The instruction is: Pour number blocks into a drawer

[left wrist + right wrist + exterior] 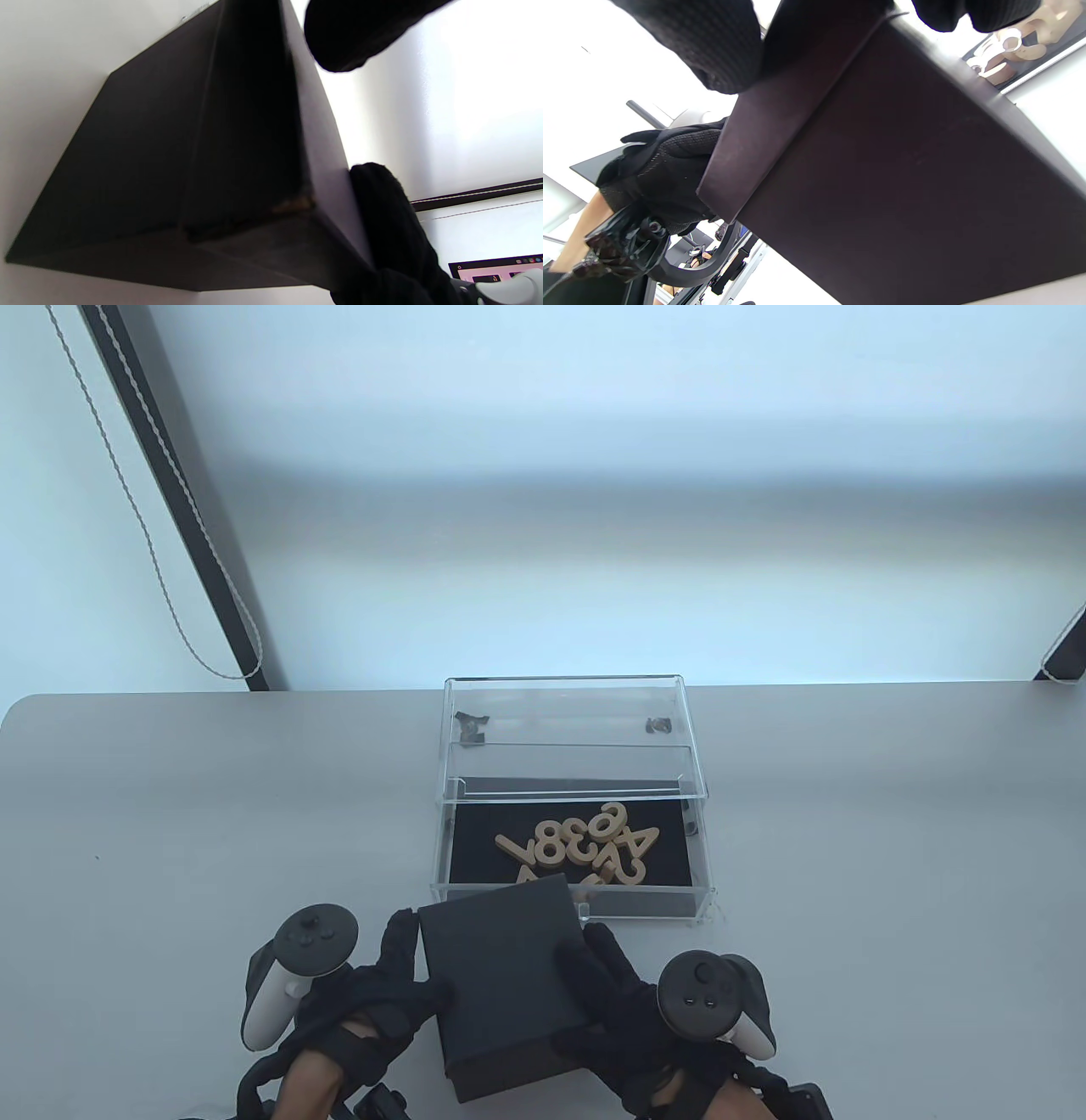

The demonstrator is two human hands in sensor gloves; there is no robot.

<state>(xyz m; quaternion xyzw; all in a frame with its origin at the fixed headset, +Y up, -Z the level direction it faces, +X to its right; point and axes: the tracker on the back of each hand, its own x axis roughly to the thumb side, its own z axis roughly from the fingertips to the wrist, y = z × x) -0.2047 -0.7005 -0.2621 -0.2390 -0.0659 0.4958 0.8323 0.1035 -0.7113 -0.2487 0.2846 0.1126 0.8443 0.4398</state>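
Note:
A black box (507, 984) is held tipped over, its mouth toward the near wall of the clear drawer (573, 891). My left hand (382, 1001) grips its left side and my right hand (611, 993) grips its right side. Several wooden number blocks (585, 848) lie on the drawer's black liner. The drawer is pulled out of a clear acrylic case (564, 712). The left wrist view looks into the dark box (203, 169). The right wrist view shows the box's outside (903, 178), my left hand (666, 178) behind it, and blocks (1014, 46) at top right.
The grey table (170, 831) runs wide to both sides of the drawer. A cord (153, 517) and a dark bar hang at the back left, beyond the table's far edge.

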